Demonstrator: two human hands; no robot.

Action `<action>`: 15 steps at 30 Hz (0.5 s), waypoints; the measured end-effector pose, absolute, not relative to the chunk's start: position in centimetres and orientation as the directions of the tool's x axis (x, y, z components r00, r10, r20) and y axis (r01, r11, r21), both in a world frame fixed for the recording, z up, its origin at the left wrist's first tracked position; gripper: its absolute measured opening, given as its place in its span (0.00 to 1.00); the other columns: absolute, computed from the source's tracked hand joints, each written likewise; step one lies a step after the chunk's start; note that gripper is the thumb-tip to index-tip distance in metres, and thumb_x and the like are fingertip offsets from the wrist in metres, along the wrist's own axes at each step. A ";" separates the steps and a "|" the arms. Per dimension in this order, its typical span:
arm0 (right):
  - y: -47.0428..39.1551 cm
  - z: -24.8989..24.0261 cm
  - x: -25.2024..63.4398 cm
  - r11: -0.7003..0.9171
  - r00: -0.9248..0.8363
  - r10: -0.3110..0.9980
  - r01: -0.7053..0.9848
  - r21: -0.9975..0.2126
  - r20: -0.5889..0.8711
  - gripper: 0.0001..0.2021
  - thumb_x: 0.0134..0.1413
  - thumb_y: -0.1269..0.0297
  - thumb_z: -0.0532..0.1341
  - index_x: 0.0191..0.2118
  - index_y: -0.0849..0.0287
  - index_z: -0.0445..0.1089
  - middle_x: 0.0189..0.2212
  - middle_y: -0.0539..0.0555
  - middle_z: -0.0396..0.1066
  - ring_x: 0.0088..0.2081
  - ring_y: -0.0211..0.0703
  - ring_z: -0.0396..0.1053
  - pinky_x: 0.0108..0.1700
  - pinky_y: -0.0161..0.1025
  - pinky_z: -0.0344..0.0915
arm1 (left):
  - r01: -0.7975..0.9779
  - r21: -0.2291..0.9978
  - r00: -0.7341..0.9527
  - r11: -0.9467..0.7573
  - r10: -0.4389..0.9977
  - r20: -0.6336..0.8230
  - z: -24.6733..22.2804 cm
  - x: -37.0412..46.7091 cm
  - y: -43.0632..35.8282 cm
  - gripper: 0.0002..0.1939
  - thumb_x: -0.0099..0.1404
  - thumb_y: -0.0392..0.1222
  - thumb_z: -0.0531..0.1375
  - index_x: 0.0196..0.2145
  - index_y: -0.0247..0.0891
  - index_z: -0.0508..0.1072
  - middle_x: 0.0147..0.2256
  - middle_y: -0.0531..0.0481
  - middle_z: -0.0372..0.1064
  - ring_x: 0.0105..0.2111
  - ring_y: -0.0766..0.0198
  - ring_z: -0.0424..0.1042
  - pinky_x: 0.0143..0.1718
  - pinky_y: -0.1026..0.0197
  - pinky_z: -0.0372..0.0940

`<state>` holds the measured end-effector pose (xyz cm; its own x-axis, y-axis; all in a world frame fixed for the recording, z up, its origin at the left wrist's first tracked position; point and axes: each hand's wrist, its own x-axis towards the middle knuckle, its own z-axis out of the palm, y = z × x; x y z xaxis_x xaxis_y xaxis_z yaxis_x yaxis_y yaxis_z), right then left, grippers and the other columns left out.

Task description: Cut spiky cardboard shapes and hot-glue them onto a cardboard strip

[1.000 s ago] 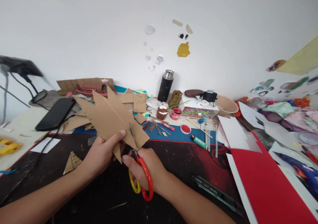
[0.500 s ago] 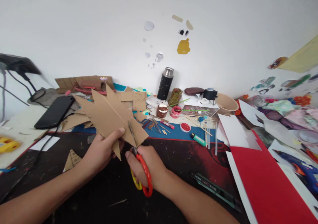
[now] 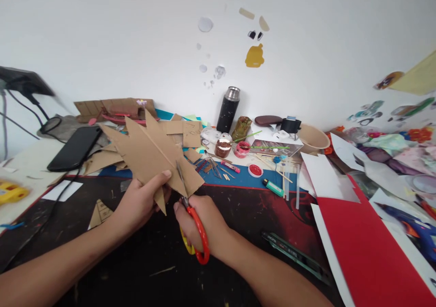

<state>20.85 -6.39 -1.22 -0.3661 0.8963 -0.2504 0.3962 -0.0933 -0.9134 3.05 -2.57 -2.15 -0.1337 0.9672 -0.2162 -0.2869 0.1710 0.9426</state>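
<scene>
My left hand (image 3: 145,200) pinches a brown cardboard piece (image 3: 151,150) with jagged, pointed edges, the thumb lying on top and the other fingers mostly hidden beneath. It is held up above the dark mat. In my right hand (image 3: 207,218) is a pair of scissors (image 3: 200,234) with one red and one yellow handle loop. Their blades lie across the right part of the cardboard, close to its lower right edge. A small triangular cardboard scrap (image 3: 101,214) rests on the mat beside my left forearm.
Behind the hands stand a black thermos (image 3: 229,109), a jar of brown paint (image 3: 223,146) and a jar of red paint (image 3: 242,149). A phone (image 3: 75,148) lies at left. To the right are a utility knife (image 3: 294,255), a red sheet (image 3: 371,248) and a glue gun (image 3: 413,230).
The camera view has shifted slightly, so the background sits a little differently. Both hands, the cardboard and the scissors keep nearly the same position relative to each other.
</scene>
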 end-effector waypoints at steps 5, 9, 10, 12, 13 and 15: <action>-6.4 -1.1 20.8 -0.107 -0.365 0.894 0.391 -0.914 -0.261 0.20 0.80 0.61 0.63 0.31 0.54 0.65 0.20 0.46 0.67 0.23 0.38 0.67 0.30 0.34 0.62 | -0.250 0.954 -0.149 0.166 0.967 -0.207 -1.9 3.2 -2.6 0.24 0.55 0.57 0.79 0.26 0.46 0.69 0.18 0.57 0.62 0.14 0.65 0.58 0.14 0.60 0.52; -6.3 -1.1 20.8 -0.134 -0.367 0.886 0.384 -0.914 -0.284 0.20 0.79 0.59 0.64 0.30 0.54 0.65 0.21 0.47 0.67 0.24 0.40 0.69 0.31 0.35 0.64 | -0.258 0.951 -0.143 0.173 0.966 -0.214 -1.9 3.3 -2.6 0.23 0.55 0.57 0.78 0.26 0.46 0.69 0.17 0.57 0.61 0.14 0.65 0.58 0.14 0.60 0.51; -6.3 -1.1 20.8 -0.139 -0.369 0.884 0.381 -0.914 -0.288 0.21 0.79 0.58 0.65 0.30 0.54 0.65 0.21 0.47 0.67 0.24 0.40 0.69 0.31 0.36 0.64 | -0.258 0.950 -0.144 0.176 0.965 -0.218 -1.9 3.3 -2.6 0.23 0.55 0.57 0.78 0.26 0.47 0.69 0.17 0.57 0.61 0.14 0.65 0.58 0.14 0.60 0.51; -6.3 -1.2 20.8 -0.145 -0.366 0.884 0.377 -0.915 -0.291 0.21 0.79 0.56 0.65 0.30 0.53 0.65 0.21 0.47 0.67 0.23 0.40 0.69 0.30 0.36 0.64 | -0.256 0.950 -0.147 0.181 0.964 -0.223 -1.9 3.3 -2.6 0.22 0.56 0.56 0.78 0.28 0.47 0.69 0.18 0.57 0.61 0.14 0.64 0.58 0.14 0.59 0.51; -6.3 -1.2 20.8 -0.147 -0.364 0.885 0.375 -0.915 -0.291 0.21 0.79 0.56 0.64 0.30 0.53 0.65 0.21 0.47 0.67 0.23 0.40 0.69 0.30 0.36 0.64 | -0.255 0.950 -0.150 0.182 0.963 -0.225 -1.9 3.3 -2.6 0.22 0.56 0.56 0.78 0.28 0.47 0.70 0.18 0.57 0.61 0.14 0.64 0.58 0.14 0.59 0.51; -6.3 -1.4 20.7 -0.155 -0.362 0.884 0.373 -0.915 -0.298 0.21 0.80 0.55 0.64 0.30 0.53 0.65 0.21 0.48 0.68 0.23 0.40 0.69 0.29 0.35 0.64 | -0.259 0.948 -0.147 0.184 0.963 -0.228 -2.0 3.2 -2.5 0.22 0.55 0.56 0.78 0.29 0.47 0.71 0.18 0.57 0.62 0.14 0.64 0.58 0.14 0.59 0.51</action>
<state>20.69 -6.33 -1.39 -0.3617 0.8835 -0.2976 0.3730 -0.1554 -0.9147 3.20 -2.53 -2.00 -0.1474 0.9626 -0.2275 -0.2593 0.1844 0.9480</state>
